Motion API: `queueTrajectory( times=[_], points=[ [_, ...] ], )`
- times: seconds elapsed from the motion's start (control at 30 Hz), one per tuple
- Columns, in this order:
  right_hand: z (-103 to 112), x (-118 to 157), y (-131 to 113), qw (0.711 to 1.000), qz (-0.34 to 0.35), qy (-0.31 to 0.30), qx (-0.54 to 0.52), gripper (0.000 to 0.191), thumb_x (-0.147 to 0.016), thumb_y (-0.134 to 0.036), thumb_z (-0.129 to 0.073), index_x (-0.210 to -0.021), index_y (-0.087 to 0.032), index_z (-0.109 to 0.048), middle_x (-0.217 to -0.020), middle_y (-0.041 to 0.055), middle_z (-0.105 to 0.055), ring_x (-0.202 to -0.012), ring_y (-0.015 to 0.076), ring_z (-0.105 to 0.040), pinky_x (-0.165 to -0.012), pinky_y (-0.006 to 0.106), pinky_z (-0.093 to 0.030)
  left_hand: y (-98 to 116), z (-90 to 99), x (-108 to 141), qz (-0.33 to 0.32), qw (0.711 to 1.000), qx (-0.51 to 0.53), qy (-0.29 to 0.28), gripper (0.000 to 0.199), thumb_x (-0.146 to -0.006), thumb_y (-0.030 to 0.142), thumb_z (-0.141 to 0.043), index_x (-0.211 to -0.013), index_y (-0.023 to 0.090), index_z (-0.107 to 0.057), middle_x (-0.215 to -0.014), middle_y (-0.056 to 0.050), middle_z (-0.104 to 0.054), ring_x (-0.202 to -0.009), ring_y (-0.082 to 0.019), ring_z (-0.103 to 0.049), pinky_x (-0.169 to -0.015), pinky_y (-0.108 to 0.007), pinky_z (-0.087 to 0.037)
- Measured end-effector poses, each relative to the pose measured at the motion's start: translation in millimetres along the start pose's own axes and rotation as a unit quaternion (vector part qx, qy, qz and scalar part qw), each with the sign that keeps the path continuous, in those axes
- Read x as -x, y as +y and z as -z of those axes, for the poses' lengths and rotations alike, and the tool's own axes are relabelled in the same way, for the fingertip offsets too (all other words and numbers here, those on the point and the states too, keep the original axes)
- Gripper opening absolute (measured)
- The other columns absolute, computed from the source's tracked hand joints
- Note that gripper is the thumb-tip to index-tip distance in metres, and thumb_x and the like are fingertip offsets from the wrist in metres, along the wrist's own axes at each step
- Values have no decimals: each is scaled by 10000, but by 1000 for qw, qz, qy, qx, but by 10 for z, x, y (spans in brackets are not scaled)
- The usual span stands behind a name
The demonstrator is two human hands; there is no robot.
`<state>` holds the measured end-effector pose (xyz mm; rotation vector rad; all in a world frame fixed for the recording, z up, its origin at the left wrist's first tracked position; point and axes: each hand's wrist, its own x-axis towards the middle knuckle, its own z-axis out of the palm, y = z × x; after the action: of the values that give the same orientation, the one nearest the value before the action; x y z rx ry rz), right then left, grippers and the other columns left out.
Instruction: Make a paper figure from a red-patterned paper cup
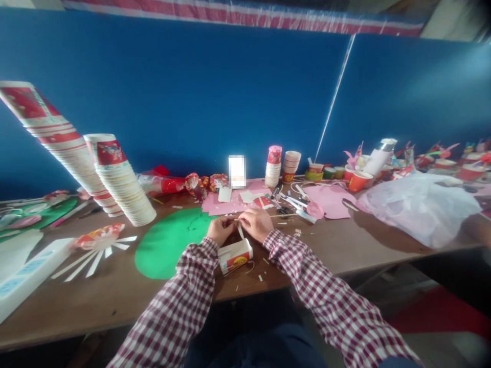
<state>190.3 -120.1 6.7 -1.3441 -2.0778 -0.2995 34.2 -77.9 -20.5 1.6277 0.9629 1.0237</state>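
Both hands meet over the brown table (326, 245). Left hand (220, 231): fingers drawn in, thumb against finger. Right hand (258, 224): likewise pinched, tips close to the left's. White strip (241, 231) at the meeting fingertips, its lower end down by the cup; cannot tell which hand grips it. Cup (235, 258), red, white and yellow, on its side at 6 o'clock, just below the hands. Small white scraps about it.

Green sheet (164, 250) at 9, near the left hand. Beyond it, also 9, a cut cup (102, 240), its white strips fanned out. Long white box (34, 278) at 8, by the table edge.

At 10, two tall cup stacks (125, 184), both leaning. At 12, pink paper (218, 204), with white pieces on top. At 1, scissors (284, 210) among pens; behind, two short stacks (273, 168), upright. More pink sheet (332, 199) at 2. Plastic bag (418, 207), whitish, crumpled, at 3. Blue wall (215, 92) behind everything.
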Motion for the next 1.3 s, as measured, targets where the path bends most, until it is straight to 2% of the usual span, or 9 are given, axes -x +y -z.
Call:
queueTrajectory(
  times=[0.37,0.63,0.97,1.3],
  points=[
    [12,2,37,999,34,-15,-12,160,-847,-276,-503,-834,-207,-647,-799,25,-624,-772,141,-520,-710,266,-331,-37,33,-29,32,998,37,-35,294,-591,355,-673,-758,113,-675,-534,-12,-634,-456,-110,-540,-468,-225,-432],
    [5,-16,87,997,67,-24,-15,153,-848,-273,-505,-839,-211,-645,-796,22,-623,-785,136,-522,-725,262,-332,-20,43,-18,36,997,46,-41,289,-571,344,-688,-744,114,-668,-536,-15,-637,-456,-115,-548,-457,-222,-437],
    [2,-5,72,998,50,-13,-22,144,-848,-259,-504,-863,-211,-640,-818,26,-624,-793,140,-526,-731,266,-338,51,48,-2,26,998,50,-31,317,-627,429,-632,-685,118,-653,-475,16,-579,-435,-89,-505,-452,-203,-419],
    [-20,13,90,998,63,-11,-27,106,-824,-212,-537,-856,-202,-637,-844,27,-634,-814,144,-532,-754,273,-352,34,24,-2,49,996,68,-26,332,-545,432,-689,-693,135,-671,-484,19,-594,-449,-97,-514,-475,-224,-439]
  ],
)
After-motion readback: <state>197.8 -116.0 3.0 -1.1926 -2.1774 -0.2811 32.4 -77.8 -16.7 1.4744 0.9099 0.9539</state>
